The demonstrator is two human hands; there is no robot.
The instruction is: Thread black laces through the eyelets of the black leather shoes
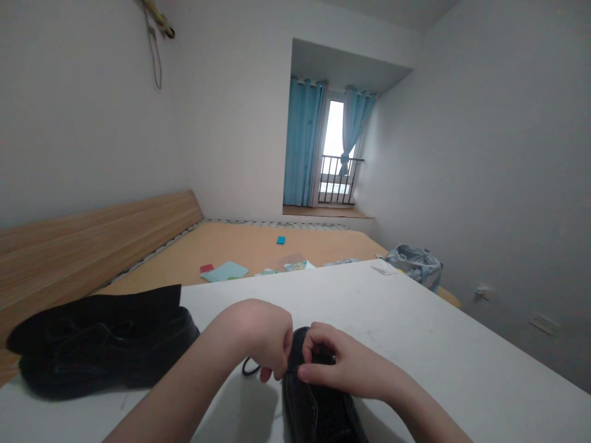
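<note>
A black shoe stands on the white table at the bottom centre, its toe pointing away from me. My left hand is bent at the wrist beside the toe, with its fingers closed in a pinch. A loop of black shoelace sticks out behind those fingers. Over the top of the shoe, my right hand curls its index finger and thumb close together around the lacing. My hands cover most of the lacing. Another black shoe rests on the left, a flat black piece above it.
Beyond the table lies a bed surface with a blue square, a light green sheet and a red piece. A grey-blue cloth bag stands past the table's right edge. The wooden headboard is on the left.
</note>
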